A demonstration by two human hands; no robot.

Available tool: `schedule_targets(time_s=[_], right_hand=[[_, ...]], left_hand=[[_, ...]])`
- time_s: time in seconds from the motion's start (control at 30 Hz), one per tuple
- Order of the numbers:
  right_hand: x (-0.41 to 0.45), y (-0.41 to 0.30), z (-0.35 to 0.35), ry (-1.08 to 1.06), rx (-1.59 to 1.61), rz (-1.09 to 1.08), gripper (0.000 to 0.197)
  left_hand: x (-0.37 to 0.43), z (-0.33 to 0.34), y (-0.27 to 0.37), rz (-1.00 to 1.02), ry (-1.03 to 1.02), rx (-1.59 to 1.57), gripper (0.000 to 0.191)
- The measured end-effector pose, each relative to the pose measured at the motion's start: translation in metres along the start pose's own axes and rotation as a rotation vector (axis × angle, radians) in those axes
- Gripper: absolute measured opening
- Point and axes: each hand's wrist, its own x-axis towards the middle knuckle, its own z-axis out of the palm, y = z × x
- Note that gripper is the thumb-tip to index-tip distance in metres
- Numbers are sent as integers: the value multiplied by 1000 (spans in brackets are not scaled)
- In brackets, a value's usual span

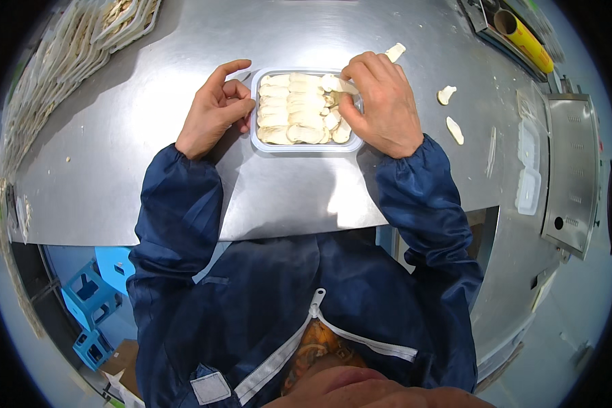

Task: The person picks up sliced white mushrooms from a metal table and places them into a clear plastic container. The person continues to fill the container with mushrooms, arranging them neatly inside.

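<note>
A clear plastic tray (pixel 306 148) sits on the metal table in front of me. Overlapping pale mushroom slices (pixel 305 107) fill it in columns, the left and middle ones neat, with smaller pieces (pixel 331 120) laid less evenly at the right. My left hand (pixel 217 109) is at the tray's left rim, thumb against the edge and index finger raised. Over the tray's right end, my right hand (pixel 382 104) has thumb and fingers on a mushroom slice (pixel 336 83) at the upper right corner. The right hand hides part of that slice and rim.
Loose mushroom slices (pixel 455 130) lie right of the tray on the steel table (pixel 296 194). Stacked trays of slices (pixel 127 25) stand at the far left. A yellow cardboard-cored roll (pixel 525 41), white plastic containers (pixel 529 191) and a steel appliance (pixel 571 173) are at right. Blue stools (pixel 89 296) stand below left.
</note>
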Motion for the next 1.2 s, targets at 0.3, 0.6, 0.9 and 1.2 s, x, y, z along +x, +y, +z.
schedule_targets(time_s=[0.3, 0.6, 0.9, 1.2], right_hand=[[0, 5, 17, 55, -82, -50, 18], [-33, 36, -40, 170, -81, 176, 15], [-59, 20, -24, -41, -95, 270, 11], [-51, 26, -21, -25, -137, 232, 13]], left_hand=[[0, -2, -1, 13, -1, 57, 59], [-1, -1, -2, -7, 17, 35, 59], [0, 4, 0, -14, 60, -1, 61], [-2, 2, 2, -17, 34, 54, 59]])
